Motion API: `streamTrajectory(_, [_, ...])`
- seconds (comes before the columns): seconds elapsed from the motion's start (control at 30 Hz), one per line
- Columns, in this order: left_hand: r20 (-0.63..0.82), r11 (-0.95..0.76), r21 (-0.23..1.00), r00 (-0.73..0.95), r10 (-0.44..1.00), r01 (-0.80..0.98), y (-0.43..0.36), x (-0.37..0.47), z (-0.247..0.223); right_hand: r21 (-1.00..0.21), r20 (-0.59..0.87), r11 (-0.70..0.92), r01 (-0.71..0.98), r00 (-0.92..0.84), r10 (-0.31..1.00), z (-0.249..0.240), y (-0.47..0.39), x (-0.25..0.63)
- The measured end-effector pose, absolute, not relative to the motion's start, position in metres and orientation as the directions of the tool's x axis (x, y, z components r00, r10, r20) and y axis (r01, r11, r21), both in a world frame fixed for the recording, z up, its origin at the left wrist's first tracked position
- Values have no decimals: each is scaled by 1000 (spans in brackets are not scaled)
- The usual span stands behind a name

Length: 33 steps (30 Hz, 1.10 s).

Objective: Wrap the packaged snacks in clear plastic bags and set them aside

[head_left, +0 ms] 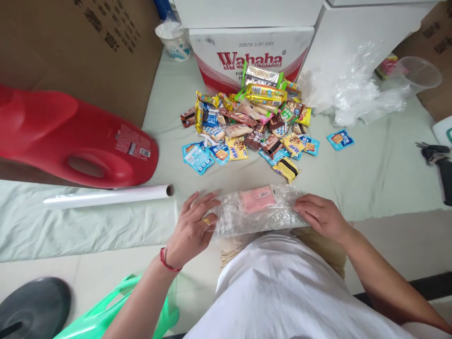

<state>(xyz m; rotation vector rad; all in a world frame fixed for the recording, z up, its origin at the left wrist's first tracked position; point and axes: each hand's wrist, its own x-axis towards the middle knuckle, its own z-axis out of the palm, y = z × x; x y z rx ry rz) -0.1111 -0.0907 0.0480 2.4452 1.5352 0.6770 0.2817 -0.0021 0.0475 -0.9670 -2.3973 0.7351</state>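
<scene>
Centre of frame, lower half: clear plastic bag (261, 222) at the near edge of the table (367, 188), between my two hands. Bag's long axis runs left to right, right end slightly higher in frame. Pink packet (256, 199) shows at the bag's upper middle, long axis much the same; inside or on top, cannot tell.

Right hand (322, 213): grip narrow, thumb and fingertips together on the bag's right end. Left hand (193, 223): fingers bent over the left end, touching; thumb side partly hidden, so cannot tell whether that grip is closed on the film.

Packet relative to grip: right of my left fingertips, left of my right ones, near both; neither hand clearly nearer. Snack pile (247, 125) lies beyond, upper centre; white roll (109, 197) left of my left hand.
</scene>
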Motion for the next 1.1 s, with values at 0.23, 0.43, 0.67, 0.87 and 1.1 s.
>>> streamTrajectory(0.23, [225, -529, 360, 479, 849, 768, -124, -122, 40, -553, 120, 635, 539, -703, 701, 34, -10, 295])
streamTrajectory(0.43, [323, -417, 423, 296, 899, 805, -155, -122, 59, -443, 120, 649, 619, -676, 727, 34, -34, 332])
streamTrajectory(0.67, [515, -560, 374, 336, 788, 740, -121, -71, 86, -302, 159, 806, 509, -807, 569, 14, -62, 344])
streamTrajectory(0.87, [420, -704, 394, 565, 710, 591, -70, -27, 52, -221, 247, 885, 410, -854, 458, -14, -52, 342])
streamTrajectory(1.1, [314, -673, 451, 602, 734, 586, -66, -20, 18, -334, 366, 884, 327, -819, 441, 27, -43, 295])
